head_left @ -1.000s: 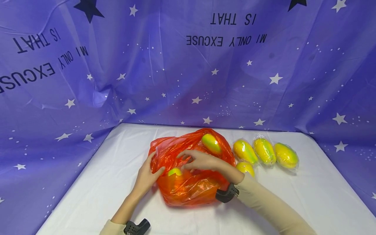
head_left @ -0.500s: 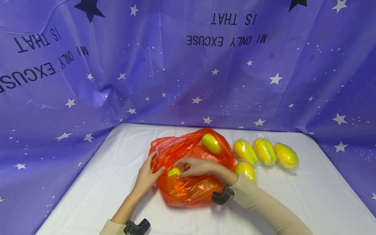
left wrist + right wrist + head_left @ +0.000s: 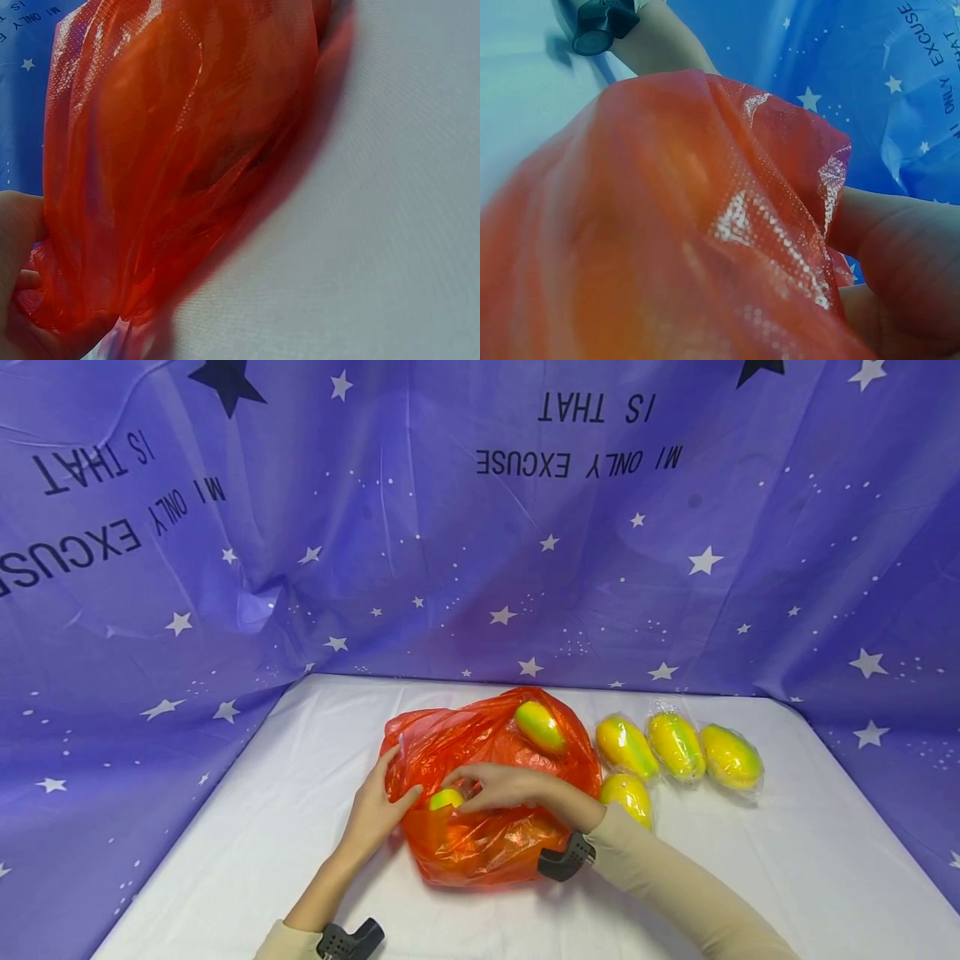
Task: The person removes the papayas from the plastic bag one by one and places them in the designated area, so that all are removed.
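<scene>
From the head view, we see a red plastic bag on the white-covered worktop, with a starry purple curtain behind. The left hand has its thumb and fingers spread wide at the bag's left edge. The right hand dips into the mouth, fingers bent beside a yellow-green fruit; we cannot tell whether they grip it. That fruit lies mostly behind the bag's near flap, and the hand covers its right end. A second fruit lies in the far part of the bag. To the right, three wrapped fruits stand in a row; a fourth wrapped fruit sits nearer, partly behind the right sleeve.

From the left wrist, we find what the head view leaves unclear: the left hand holds the plastic between thumb and fingers, creases gathering at the thumb.

From the right wrist, plastic hides the fingertips; we make out orange-yellow shapes through it, and a black wrist device beyond.
</scene>
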`<state>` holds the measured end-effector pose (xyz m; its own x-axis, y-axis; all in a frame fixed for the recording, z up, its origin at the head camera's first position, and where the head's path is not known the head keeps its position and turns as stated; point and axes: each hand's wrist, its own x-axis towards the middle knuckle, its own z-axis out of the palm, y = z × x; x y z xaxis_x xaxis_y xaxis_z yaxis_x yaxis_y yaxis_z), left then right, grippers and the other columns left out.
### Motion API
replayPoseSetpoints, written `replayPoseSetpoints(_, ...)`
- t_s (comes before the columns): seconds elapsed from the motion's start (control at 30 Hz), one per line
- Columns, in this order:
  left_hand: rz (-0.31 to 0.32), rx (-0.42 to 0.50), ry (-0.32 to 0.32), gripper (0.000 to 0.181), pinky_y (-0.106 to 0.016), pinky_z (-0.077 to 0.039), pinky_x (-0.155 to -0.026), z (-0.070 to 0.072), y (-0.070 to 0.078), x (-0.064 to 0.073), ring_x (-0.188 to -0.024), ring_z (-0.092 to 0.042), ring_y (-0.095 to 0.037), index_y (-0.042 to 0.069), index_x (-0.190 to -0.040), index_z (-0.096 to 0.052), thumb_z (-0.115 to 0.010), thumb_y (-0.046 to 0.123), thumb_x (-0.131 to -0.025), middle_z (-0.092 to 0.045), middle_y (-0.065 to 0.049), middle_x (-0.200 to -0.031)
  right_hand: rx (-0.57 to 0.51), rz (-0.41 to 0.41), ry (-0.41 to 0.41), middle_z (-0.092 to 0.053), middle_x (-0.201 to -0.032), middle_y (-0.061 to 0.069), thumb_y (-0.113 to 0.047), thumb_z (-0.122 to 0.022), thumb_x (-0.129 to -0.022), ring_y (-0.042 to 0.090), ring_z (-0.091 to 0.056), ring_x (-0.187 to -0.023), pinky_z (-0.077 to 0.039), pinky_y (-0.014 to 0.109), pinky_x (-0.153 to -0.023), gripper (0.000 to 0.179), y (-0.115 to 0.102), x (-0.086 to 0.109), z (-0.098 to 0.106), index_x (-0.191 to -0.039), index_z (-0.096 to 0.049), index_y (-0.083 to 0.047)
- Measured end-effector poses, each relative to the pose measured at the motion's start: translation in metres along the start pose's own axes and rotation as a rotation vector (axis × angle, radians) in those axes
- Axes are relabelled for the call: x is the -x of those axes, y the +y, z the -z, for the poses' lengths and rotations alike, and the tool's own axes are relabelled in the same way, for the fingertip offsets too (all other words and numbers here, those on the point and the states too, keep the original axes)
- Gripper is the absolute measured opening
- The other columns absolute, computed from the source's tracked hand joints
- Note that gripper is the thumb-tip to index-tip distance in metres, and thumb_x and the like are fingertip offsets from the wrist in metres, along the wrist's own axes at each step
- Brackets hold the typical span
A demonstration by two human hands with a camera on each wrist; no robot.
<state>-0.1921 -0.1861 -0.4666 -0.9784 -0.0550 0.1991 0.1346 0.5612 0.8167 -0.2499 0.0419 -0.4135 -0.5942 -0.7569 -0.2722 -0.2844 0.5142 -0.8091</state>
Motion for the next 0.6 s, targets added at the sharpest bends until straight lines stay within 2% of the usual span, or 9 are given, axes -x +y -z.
replayPoseSetpoints(0.4,-0.021,0.004,0.013,0.072,-0.059,-0.028,-0.106,-0.0002,-0.0005,0.001,-0.131,-0.039,-0.042,0.007,-0.147,-0.036,-0.073,0.018,-0.086,-0.043,-0.023,-0.143,-0.033,0.01,0.019,-0.058,-0.119,-0.001,-0.022,-0.074,-0.085,0.02,-0.054,-0.11,-0.046,0.038,-0.093,0.039,0.0009,0.001,0.0034,-0.122,-0.06,-0.018)
replayPoseSetpoints(0.6,-0.023,0.001,0.012,0.072,-0.059,-0.028,-0.106,-0.0003,-0.0016,0.0006,-0.131,-0.038,-0.042,0.006,-0.147,-0.036,-0.072,0.018,-0.086,-0.042,-0.023,-0.144,-0.028,-0.023,0.081,-0.057,-0.121,0.003,-0.031,-0.076,-0.084,0.023,-0.054,-0.112,-0.048,0.038,-0.09,0.045,0.0018,0.0011,0.0077,-0.123,-0.058,-0.019)
